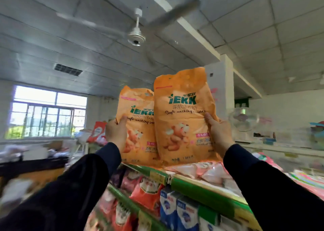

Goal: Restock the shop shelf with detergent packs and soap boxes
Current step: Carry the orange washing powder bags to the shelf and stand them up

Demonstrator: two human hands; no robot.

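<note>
Hands raised: left hand (115, 134) and right hand (219, 134) each pinch an orange detergent pack (182, 118) upright; top shelf (201, 189) just below, so lowering seems next.

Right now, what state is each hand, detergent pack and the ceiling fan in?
Left hand: grips the left pack's edge.
Right hand: grips the right pack's edge.
Left pack: upright, partly behind the right pack.
Right pack: upright, top crumpled.
Ceiling fan: blades blurred, apparently spinning.
</note>
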